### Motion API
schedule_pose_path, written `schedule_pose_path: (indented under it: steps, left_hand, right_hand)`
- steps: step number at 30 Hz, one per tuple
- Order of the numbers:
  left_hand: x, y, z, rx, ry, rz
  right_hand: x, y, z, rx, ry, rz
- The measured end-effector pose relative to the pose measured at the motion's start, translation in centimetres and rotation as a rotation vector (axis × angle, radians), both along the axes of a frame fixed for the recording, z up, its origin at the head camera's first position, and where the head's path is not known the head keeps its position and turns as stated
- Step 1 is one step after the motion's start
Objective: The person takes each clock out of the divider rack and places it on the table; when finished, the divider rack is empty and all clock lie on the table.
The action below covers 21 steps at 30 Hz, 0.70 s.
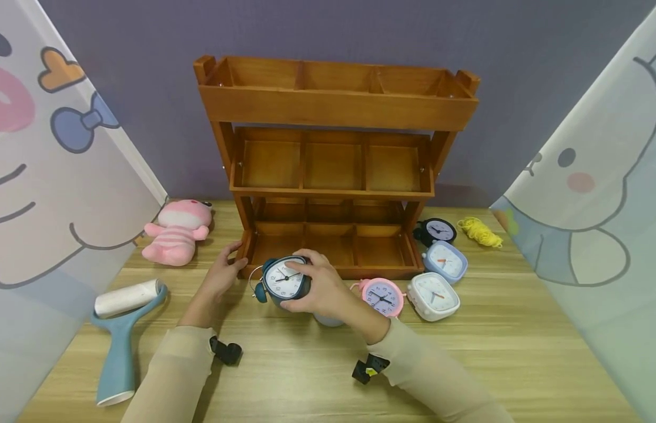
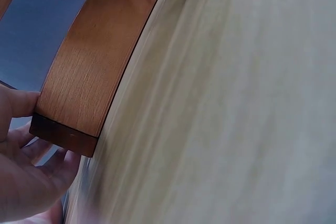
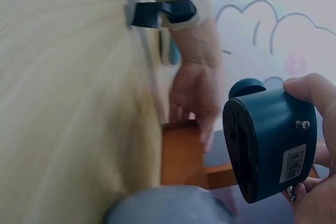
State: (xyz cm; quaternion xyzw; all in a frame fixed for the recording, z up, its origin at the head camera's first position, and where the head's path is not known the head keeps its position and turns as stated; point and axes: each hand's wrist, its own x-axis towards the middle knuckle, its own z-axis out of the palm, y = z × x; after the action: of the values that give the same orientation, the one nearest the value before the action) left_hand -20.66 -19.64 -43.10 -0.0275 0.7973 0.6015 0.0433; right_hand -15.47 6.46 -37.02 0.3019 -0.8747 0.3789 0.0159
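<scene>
My right hand (image 1: 324, 288) grips a dark teal twin-bell alarm clock (image 1: 284, 278) by its side, lifted in front of the wooden shelf's bottom tier. Its white dial faces up in the head view; the right wrist view shows its black back and a barcode label on the teal case (image 3: 278, 142). My left hand (image 1: 224, 273) holds the front left corner of the three-tier wooden shelf (image 1: 333, 108). In the left wrist view, thumb and fingers lie on either side of the board's end (image 2: 65, 135). A grey rounded object (image 1: 328, 320) is mostly hidden below my right hand.
On the right stand a pink alarm clock (image 1: 382, 297), a white clock (image 1: 434, 296), a blue clock (image 1: 445, 261) and a black clock (image 1: 436, 231). Yellow yarn (image 1: 479, 231) lies beyond them. A pink plush toy (image 1: 177, 233) and a lint roller (image 1: 121, 335) lie on the left.
</scene>
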Motion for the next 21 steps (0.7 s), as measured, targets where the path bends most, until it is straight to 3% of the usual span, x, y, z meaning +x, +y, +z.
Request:
schedule_pose_path:
  steps: [14,21]
  left_hand:
    - [0.0,0.0,0.0,0.012,-0.012,0.013]
    - [-0.1,-0.1,-0.2,0.014,-0.004,0.018]
  right_hand:
    - [-0.3,-2.3,-2.8,0.091,-0.035,0.064]
    - [-1.0,-3.2,-3.2,0.183,-0.005,0.074]
